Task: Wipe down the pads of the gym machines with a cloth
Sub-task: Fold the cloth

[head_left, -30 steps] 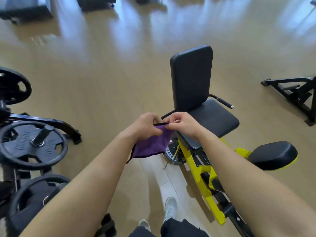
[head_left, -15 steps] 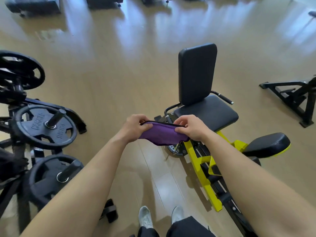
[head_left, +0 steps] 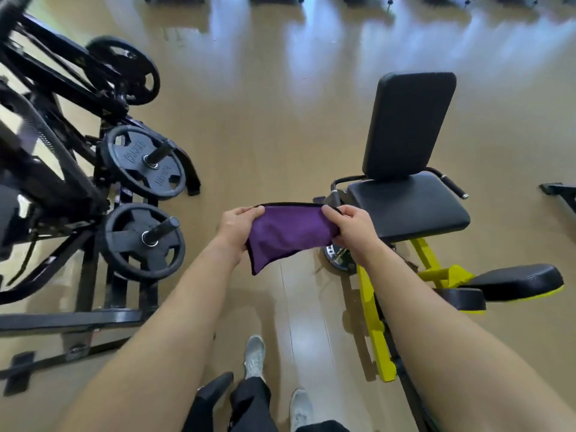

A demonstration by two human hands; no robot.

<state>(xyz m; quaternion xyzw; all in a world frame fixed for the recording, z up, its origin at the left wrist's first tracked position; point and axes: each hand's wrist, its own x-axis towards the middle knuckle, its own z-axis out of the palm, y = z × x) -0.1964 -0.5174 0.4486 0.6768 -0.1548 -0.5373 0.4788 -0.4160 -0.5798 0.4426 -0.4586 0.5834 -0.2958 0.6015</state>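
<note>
A purple cloth (head_left: pixel 288 233) with a dark hem hangs stretched between both hands in front of me. My left hand (head_left: pixel 238 227) pinches its left edge and my right hand (head_left: pixel 350 227) pinches its right edge. Just right of the hands stands a gym machine with a black seat pad (head_left: pixel 414 207), an upright black back pad (head_left: pixel 408 126) and a lower black pad (head_left: pixel 517 280) on a yellow frame (head_left: pixel 369 294). The cloth is held in the air, short of the seat pad.
A black weight rack (head_left: pixel 78 182) with plates (head_left: pixel 145 165) fills the left side. Another machine's black base (head_left: pixel 559 193) shows at the right edge. More equipment lines the far wall. My white shoes (head_left: pixel 255 355) stand on the wooden floor.
The hands have pulled apart and spread the cloth wider. The view has shifted, so the weight rack now shows larger on the left.
</note>
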